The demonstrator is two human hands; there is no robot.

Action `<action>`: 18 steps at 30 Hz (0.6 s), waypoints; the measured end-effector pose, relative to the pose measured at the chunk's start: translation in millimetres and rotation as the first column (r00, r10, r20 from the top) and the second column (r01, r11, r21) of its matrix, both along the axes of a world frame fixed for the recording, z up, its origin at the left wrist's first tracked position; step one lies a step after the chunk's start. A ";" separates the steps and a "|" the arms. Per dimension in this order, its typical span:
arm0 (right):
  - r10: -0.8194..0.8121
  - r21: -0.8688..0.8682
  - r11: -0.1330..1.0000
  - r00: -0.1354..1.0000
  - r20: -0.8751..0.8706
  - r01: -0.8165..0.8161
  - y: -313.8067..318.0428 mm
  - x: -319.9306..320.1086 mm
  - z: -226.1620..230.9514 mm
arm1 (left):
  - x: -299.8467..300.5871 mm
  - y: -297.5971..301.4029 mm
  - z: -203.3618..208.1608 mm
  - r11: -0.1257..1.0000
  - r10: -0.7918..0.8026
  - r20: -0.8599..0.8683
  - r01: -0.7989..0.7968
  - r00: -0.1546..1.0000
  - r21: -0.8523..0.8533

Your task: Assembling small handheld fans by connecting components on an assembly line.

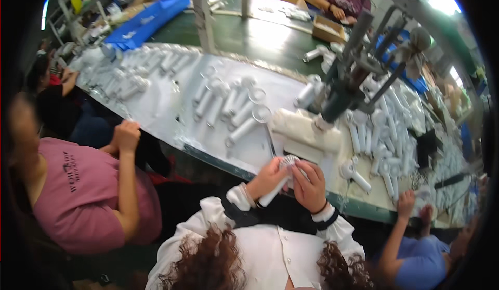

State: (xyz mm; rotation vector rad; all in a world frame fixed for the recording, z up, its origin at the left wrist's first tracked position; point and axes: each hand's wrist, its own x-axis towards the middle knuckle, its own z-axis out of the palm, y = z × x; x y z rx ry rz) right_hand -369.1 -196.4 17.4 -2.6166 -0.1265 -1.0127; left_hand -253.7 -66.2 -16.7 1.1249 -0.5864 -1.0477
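A white handle with a round ribbed head is held at the front edge of the table, its handle slanting down to the left; its exact kind I cannot tell. My left hand is wrapped round it just below the head. At the head's right side, the fingertips of my right hand press on it. Ahead and to the left lie several white handles with open round rings. Just beyond my hands is a cream padded block, and right of it a single white handle piece.
A dark green press-like machine rises over the table at the right. Piles of white handles lie beside it. Co-workers sit at left, right and far side. A blue sheet lies at the back left.
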 end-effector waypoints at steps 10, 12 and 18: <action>0.014 0.185 0.982 0.996 0.085 -0.030 -0.2 18.7 9.9 | 12.5 -0.9 12.1 0.999 0.037 -0.010 -0.037 0.999 -0.018; 0.003 0.190 0.981 0.994 0.109 -0.024 0.0 23.4 10.2 | 16.5 -2.3 13.3 0.999 0.044 0.022 -0.043 0.999 -0.013; -0.005 0.574 0.819 1.000 0.011 -0.002 4.1 21.9 1.5 | 14.0 -2.3 13.5 0.998 0.063 0.000 -0.063 0.998 -0.023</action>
